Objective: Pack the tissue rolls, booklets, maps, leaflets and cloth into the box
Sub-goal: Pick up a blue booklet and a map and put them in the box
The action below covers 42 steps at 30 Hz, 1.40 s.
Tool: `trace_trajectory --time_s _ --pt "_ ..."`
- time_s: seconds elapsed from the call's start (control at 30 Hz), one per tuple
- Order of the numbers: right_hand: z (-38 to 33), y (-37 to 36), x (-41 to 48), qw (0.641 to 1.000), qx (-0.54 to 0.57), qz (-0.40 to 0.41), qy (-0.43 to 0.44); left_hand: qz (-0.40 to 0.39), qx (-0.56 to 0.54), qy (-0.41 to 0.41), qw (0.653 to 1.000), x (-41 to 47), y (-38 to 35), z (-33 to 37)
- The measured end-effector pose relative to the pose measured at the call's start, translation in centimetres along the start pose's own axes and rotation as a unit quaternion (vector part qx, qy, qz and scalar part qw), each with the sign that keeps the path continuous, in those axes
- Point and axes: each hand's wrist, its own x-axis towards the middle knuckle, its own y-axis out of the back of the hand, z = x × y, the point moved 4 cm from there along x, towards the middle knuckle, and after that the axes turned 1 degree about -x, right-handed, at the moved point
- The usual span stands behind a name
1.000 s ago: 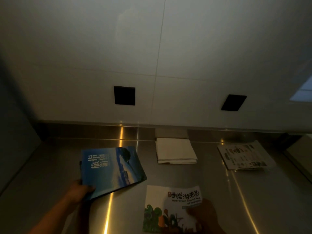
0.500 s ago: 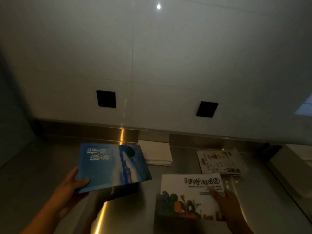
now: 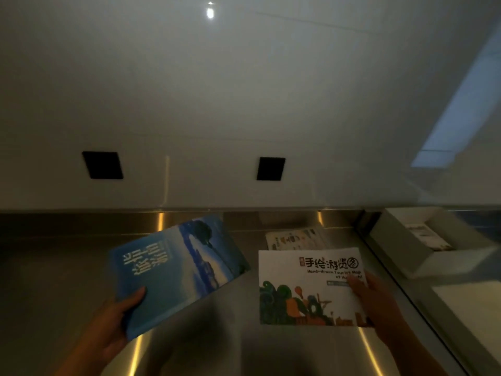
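The white wall fills the upper part of your view, with two black square plates set low in it, and directly under it the steel counter runs from the left edge of the view to a seam on the right. Take the counter as your reference: beyond its right edge sits the open white box, at about the counter's level, with some printed paper already lying inside it; the near wall of the box faces you and its top stands open. Over the counter's left half you hold the blue booklet lifted off the steel and tilted, your left hand clamped on its near left corner with the thumb on the cover. Over the counter's right half you hold the white hand-drawn tourist map roughly flat, your right hand pinching its right edge, fingers closed on the paper. Between the booklet's right corner and the map's left edge a bare strip of steel stays free. At the counter's back edge, just behind the map's top edge, a printed leaflet lies flat on the steel, partly covered from view by the map. The counter's left portion is bare steel right out to the view's edge.
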Motion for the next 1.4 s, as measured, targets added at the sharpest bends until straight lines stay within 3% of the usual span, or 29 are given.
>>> trace_trajectory --time_s 0.43,1.0,1.4 --pt "1.8 7.2 3.5 1.000 0.009 0.003 0.011 -0.003 0.081 -0.022 0.996 -0.2 -7.7 -2.7" --pt "6.0 27.5 12.5 0.998 -0.001 -0.027 0.053 -0.001 0.108 -0.064 0.992 -3.7 -27.7 -18.5" --pt "7.7 32.4 17.6 1.000 -0.005 -0.004 0.030 -0.046 0.120 -0.031 0.991 2.9 -36.1 -21.5"
